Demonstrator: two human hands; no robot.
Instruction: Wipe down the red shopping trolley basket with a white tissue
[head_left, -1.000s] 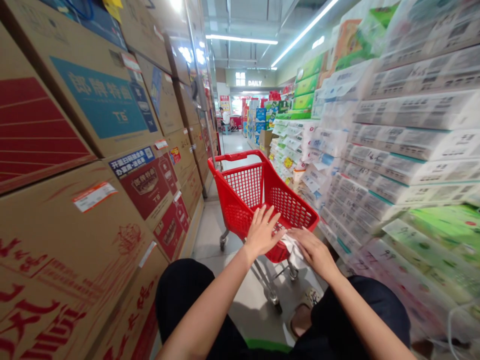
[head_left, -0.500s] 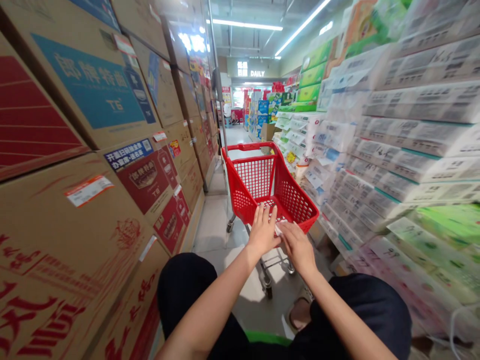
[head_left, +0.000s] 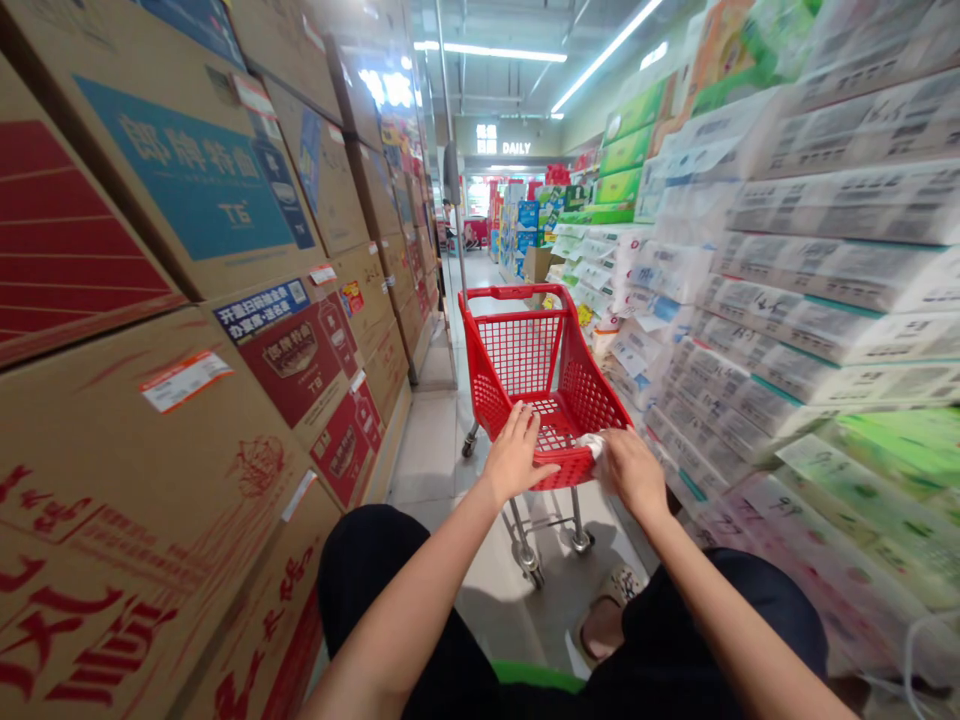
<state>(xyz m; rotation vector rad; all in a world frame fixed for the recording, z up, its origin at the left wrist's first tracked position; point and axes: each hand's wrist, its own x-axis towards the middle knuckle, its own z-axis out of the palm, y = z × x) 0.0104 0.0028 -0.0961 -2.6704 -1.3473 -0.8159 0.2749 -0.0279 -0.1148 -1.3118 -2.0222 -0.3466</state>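
A small red plastic shopping cart (head_left: pixel 600 402) with perforated basket walls stands in front of my knees. My left hand (head_left: pixel 513 460) holds its near rim, fingers reaching over into the basket and thumb along the outer side. At the right near corner, my right hand (head_left: pixel 634 468) is closed around a crumpled white wipe (head_left: pixel 592 443), which touches the rim. Whether the wipe is cloth or paper I cannot tell. The palm and fingertips of the right hand are partly hidden.
Stacked cardboard cartons (head_left: pixel 180 180) wall the left side. Piles of plastic-wrapped tissue packs (head_left: pixel 795 300) line the right. A thin metal pole (head_left: pixel 454 220) rises beside the cart. Tiled floor (head_left: pixel 424 440) runs between, and my sandalled foot (head_left: pixel 607 615) is by the right caster.
My right hand has slid right along the near rim with the wipe, away from the left hand. My left hand shifted slightly left and down. The cart now appears turned a little.
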